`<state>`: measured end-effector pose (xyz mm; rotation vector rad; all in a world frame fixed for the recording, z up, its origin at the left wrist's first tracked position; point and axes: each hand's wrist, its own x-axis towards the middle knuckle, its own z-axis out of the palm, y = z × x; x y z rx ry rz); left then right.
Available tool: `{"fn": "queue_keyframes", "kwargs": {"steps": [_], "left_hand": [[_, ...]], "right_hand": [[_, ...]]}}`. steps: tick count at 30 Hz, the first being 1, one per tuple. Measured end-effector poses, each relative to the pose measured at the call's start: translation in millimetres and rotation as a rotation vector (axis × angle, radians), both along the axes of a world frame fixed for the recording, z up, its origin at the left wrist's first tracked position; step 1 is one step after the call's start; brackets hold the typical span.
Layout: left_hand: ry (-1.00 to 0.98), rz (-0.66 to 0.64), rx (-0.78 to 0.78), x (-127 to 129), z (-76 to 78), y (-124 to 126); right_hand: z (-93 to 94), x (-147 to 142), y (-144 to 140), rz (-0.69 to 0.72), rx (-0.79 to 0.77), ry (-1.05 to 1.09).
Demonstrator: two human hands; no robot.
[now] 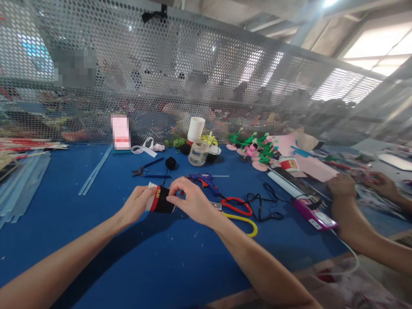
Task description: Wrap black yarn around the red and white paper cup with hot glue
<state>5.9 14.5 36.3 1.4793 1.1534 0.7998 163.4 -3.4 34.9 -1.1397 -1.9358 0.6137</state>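
On its side above the blue table, a small paper cup (150, 203) with a red and gold band is held by my left hand (137, 205), fingers closed round its white end. Black yarn (165, 201) wraps the cup's other end. There my right hand (193, 201) bends in, thumb and fingers pinched against the yarn; the exact spot of the pinch is partly hidden. A thin strand runs from the cup up to a black yarn ball (171, 163). Just beyond my right hand lies a blue glue gun (206, 181), and scissors (240, 214) lie partly beneath that wrist.
Pliers (146, 167) lie beyond the cup. Stacked paper cups (196, 128) and a clear plastic cup (197, 153) stand by the mesh partition (154, 77). Green-and-pink figures (257, 148) and a purple power strip (315, 214) are rightward, near another person's arm (360, 231).
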Motion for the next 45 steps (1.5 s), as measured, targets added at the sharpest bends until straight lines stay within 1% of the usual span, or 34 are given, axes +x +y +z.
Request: {"fn": "queue_keyframes", "kwargs": {"steps": [4, 6, 9, 12, 14, 17, 20, 22, 24, 26, 28, 30, 32, 33, 36, 38, 40, 43, 45], "left_hand": [[-0.018, 0.0, -0.019, -0.8, -2.1, 1.2], [-0.037, 0.015, -0.041, -1.9, -4.8, 3.0], [-0.074, 0.056, -0.086, -3.3, -9.5, 6.1], [-0.108, 0.088, -0.124, -3.0, -12.4, 7.4], [-0.106, 0.094, -0.131, -1.7, -12.5, 6.6], [-0.089, 0.059, -0.12, 1.1, -10.2, 3.7], [-0.074, 0.046, -0.109, 3.2, -6.7, 0.4], [-0.061, 0.045, -0.087, 3.5, -5.1, -1.6], [-0.058, 0.004, -0.034, 2.4, -5.3, -3.1], [-0.046, -0.066, 0.043, 0.1, -7.2, -4.0], [-0.027, -0.121, 0.102, -2.6, -9.5, -3.8], [-0.021, -0.142, 0.092, -4.4, -10.7, -2.3], [-0.058, -0.136, 0.012, -4.8, -10.1, 0.1], [-0.096, -0.123, -0.04, -4.4, -9.3, 1.4], [-0.251, -0.094, -0.195, -1.9, -6.5, 4.5], [-0.315, -0.081, -0.274, -0.1, -5.9, 5.0], [-0.322, -0.062, -0.318, 1.4, -6.7, 4.3], [-0.3, -0.017, -0.33, 3.4, -8.7, 2.1], [-0.284, 0.013, -0.332, 4.7, -9.1, 0.8]], "right_hand": [[-0.6, 4.8, -3.3, -0.002, -0.004, 0.072], [1.2, 10.3, -4.6, -0.03, -0.063, 0.168], [4.4, 19.0, -5.5, -0.069, -0.191, 0.343], [5.3, 23.7, -6.0, -0.109, -0.208, 0.463], [3.7, 22.7, -7.1, -0.127, -0.19, 0.459], [-2.0, 16.0, -9.9, -0.135, -0.147, 0.314], [-10.4, 8.5, -11.2, -0.196, -0.099, 0.204], [-16.4, 5.7, -10.4, -0.219, -0.152, 0.216], [-21.7, 4.9, -8.7, -0.152, -0.301, 0.27], [-25.5, 5.6, -6.9, -0.038, -0.44, 0.333], [-27.4, 7.1, -5.7, 0.028, -0.47, 0.344], [-27.6, 8.7, -5.3, 0.025, -0.434, 0.306], [-27.0, 9.7, -5.8, -0.007, -0.361, 0.26], [-26.7, 9.9, -6.3, -0.023, -0.29, 0.239], [-26.5, 9.4, -8.3, -0.041, -0.011, 0.152], [-27.2, 8.7, -9.2, -0.03, 0.092, 0.086], [-27.9, 8.2, -9.7, -0.024, 0.134, 0.03], [-28.7, 8.0, -10.0, -0.018, 0.182, -0.028], [-29.3, 7.9, -10.1, -0.014, 0.183, -0.044]]}}
